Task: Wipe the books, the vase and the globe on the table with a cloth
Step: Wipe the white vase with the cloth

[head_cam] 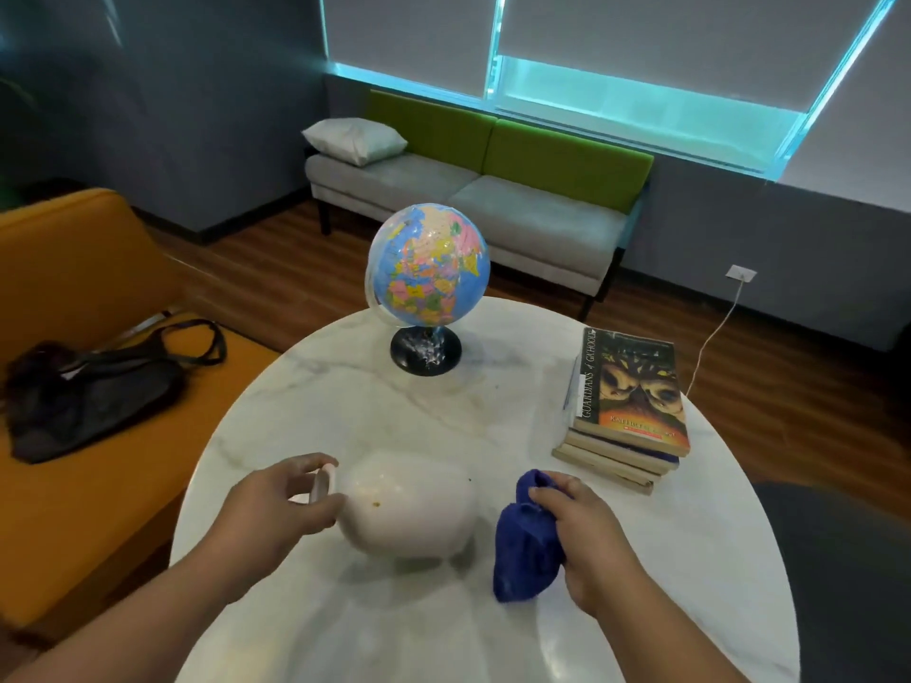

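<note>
A white vase (409,505) lies tipped on its side over the round marble table (374,401), its mouth pointing left. My left hand (281,505) grips the vase by its neck and rim. A bunched blue cloth (525,549) hangs just right of the vase, held in my right hand (586,539); cloth and vase are apart by a small gap. A colourful globe (428,266) on a black base stands at the far middle of the table. A stack of several books (626,411) sits at the right side.
An orange chair (74,288) with a black bag (93,386) on it stands left of the table. A grey and green sofa (493,189) with a white pillow lines the far wall. A dark seat (848,559) is at the right edge.
</note>
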